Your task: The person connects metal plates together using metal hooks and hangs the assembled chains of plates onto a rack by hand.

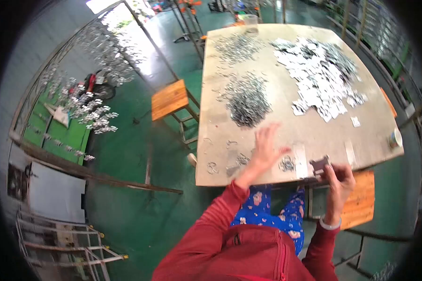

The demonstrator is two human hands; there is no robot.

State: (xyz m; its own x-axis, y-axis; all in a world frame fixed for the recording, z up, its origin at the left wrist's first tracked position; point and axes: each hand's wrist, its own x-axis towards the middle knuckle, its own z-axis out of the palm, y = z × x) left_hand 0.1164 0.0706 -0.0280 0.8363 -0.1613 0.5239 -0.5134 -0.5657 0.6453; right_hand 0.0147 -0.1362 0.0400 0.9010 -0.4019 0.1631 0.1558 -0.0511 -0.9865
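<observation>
My left hand [266, 151] is over the near part of the table with its fingers spread and nothing in it. Below and beside it lie small groups of thin metal pieces [287, 163]. At the near right edge, my right hand [336, 180] pinches a flat grey metal plate [320, 165] with notched corners. Beyond my left hand is a dense heap of small dark metal pieces [249, 105]. A large pile of white and silver flat plates [319, 77] spreads over the far right of the table [286, 129].
A looser scatter of small pieces [239, 48] lies at the far left of the table. One white plate [356, 122] lies apart. A cup [395, 138] stands at the right edge. Wooden stools [169, 99] are left and near right. Hanging metal parts [98, 117] fill racks at left.
</observation>
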